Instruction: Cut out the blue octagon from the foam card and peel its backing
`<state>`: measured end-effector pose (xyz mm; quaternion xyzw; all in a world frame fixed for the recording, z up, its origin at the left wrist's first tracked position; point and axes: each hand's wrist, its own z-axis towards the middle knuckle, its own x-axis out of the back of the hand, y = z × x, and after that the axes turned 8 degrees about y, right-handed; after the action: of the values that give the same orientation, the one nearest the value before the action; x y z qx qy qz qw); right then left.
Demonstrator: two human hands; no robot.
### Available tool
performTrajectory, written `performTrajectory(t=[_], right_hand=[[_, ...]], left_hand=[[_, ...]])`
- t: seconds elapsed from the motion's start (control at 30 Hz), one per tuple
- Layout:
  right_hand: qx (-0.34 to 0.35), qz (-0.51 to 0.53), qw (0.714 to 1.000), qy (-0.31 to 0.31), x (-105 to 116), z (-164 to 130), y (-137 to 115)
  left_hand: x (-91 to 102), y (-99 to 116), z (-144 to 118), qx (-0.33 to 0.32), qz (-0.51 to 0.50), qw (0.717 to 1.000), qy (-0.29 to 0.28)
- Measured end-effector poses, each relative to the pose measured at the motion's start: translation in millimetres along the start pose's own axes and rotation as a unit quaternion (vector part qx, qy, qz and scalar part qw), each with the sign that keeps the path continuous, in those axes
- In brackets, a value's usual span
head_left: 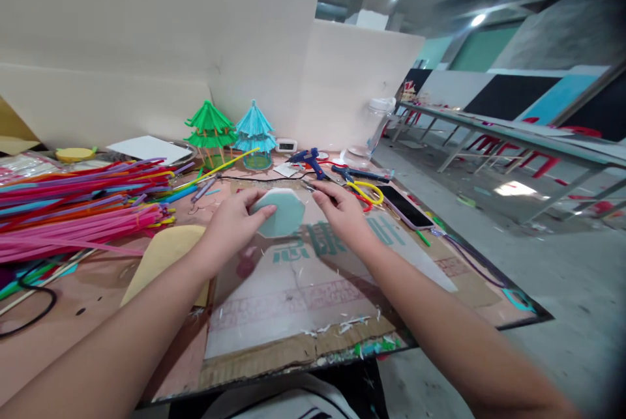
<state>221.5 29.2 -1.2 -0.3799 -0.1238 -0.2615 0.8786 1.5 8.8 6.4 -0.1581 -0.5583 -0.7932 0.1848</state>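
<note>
One pale green card (284, 212) sits on the table (88, 315) between two hands, the left hand (233, 222) pinching its left edge, the right hand (342, 214) open just beside its right edge, with two paper pagodas (232, 132) standing farther back.

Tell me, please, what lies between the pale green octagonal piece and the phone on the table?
The right hand lies between the octagonal piece and the phone, as the head view shows.
</note>
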Motion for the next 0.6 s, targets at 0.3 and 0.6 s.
performTrajectory(t=[0.3, 0.6], right_hand=[[0.029, -0.040, 0.998, -0.050, 0.6, -3.3, -2.1], [0.065, -0.076, 0.993, -0.068, 3.4, -2.0, 1.9]], left_hand=[[-3.1, -5.5, 2.8, -0.016, -0.042, 0.999, 0.013], [-0.8, -0.6, -0.5, -0.069, 0.066, 0.995, 0.023]])
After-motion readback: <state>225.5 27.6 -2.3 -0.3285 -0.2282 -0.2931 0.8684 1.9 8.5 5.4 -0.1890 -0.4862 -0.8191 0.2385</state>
